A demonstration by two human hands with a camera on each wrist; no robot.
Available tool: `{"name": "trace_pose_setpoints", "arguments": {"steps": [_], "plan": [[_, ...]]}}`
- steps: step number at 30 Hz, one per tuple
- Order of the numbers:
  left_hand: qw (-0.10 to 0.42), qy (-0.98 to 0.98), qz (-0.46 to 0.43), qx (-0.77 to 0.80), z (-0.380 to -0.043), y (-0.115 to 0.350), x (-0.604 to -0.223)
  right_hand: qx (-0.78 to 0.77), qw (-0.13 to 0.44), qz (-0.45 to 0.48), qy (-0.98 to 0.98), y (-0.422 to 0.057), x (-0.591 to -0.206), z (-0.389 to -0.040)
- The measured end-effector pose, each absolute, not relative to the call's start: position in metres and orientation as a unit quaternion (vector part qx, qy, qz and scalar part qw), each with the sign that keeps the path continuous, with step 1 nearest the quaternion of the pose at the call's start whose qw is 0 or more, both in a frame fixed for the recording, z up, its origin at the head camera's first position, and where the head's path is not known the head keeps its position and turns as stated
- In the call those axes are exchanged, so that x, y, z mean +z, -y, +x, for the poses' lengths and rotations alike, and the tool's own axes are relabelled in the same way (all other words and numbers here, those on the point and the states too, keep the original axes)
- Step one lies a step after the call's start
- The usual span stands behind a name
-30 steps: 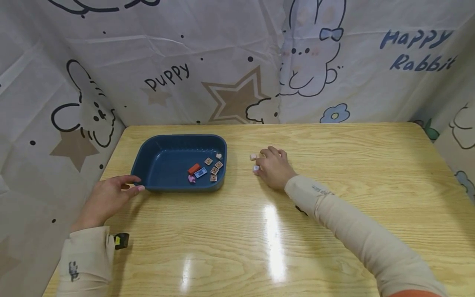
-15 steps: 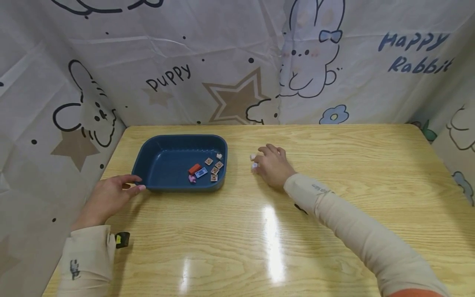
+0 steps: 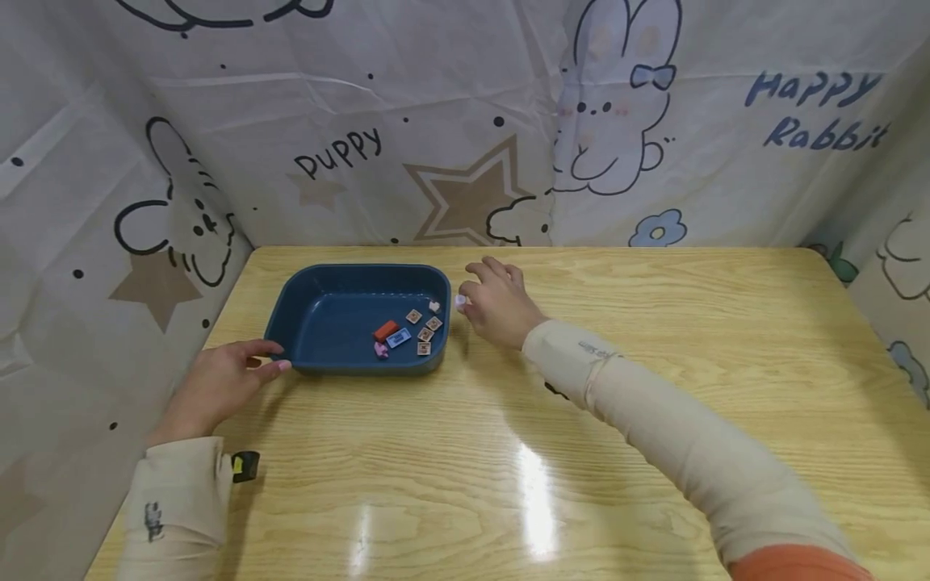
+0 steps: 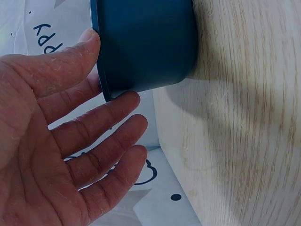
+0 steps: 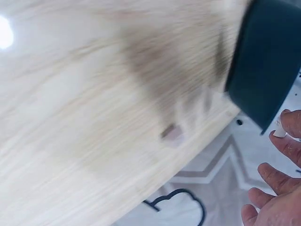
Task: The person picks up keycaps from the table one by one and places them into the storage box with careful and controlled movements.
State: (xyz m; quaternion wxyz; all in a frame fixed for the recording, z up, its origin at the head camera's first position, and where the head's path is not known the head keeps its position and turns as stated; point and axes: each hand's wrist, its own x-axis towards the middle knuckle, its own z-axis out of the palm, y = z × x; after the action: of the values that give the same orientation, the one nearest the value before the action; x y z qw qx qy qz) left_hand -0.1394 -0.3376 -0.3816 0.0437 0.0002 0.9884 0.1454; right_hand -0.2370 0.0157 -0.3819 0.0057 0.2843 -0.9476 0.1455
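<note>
A dark blue tray (image 3: pixel 358 369) stands at the back left of the table. My left hand (image 3: pixel 218 387) holds its near left corner, thumb and index finger at the rim in the left wrist view, the other fingers spread. Just beyond the tray's right wall, my right hand (image 3: pixel 497 305) pinches a small white block (image 5: pixel 279 128) between thumb and index finger. Inside the tray lie several square printed tiles (image 3: pixel 425 334), a red block (image 3: pixel 386 331), a blue-and-white tile (image 3: pixel 398 338), a pink piece (image 3: pixel 381 350) and a small white piece (image 3: pixel 434 307).
Another small pale block (image 5: pixel 173 135) lies on the wooden table (image 3: pixel 654 323), blurred in the right wrist view and hidden by the right hand in the head view. A printed cloth (image 3: pixel 465 121) hangs behind and along the sides of the table.
My right hand has picked up the white block from the table and carried it left, up to the tray's right side. The left hand keeps its place at the tray's corner.
</note>
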Motion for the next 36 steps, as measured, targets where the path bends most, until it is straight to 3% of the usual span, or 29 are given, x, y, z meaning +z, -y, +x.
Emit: {"name": "trace_pose_setpoints", "arguments": {"steps": [18, 36], "plan": [[0.053, -0.986, -0.008, 0.156, -0.140, 0.338, -0.382, 0.139, 0.020, 0.335, 0.932, 0.037, -0.373, -0.235], [0.056, -0.986, -0.019, 0.157, -0.141, 0.338, -0.383, 0.131, 0.020, 0.261, 0.956, -0.014, -0.382, -0.253]]}}
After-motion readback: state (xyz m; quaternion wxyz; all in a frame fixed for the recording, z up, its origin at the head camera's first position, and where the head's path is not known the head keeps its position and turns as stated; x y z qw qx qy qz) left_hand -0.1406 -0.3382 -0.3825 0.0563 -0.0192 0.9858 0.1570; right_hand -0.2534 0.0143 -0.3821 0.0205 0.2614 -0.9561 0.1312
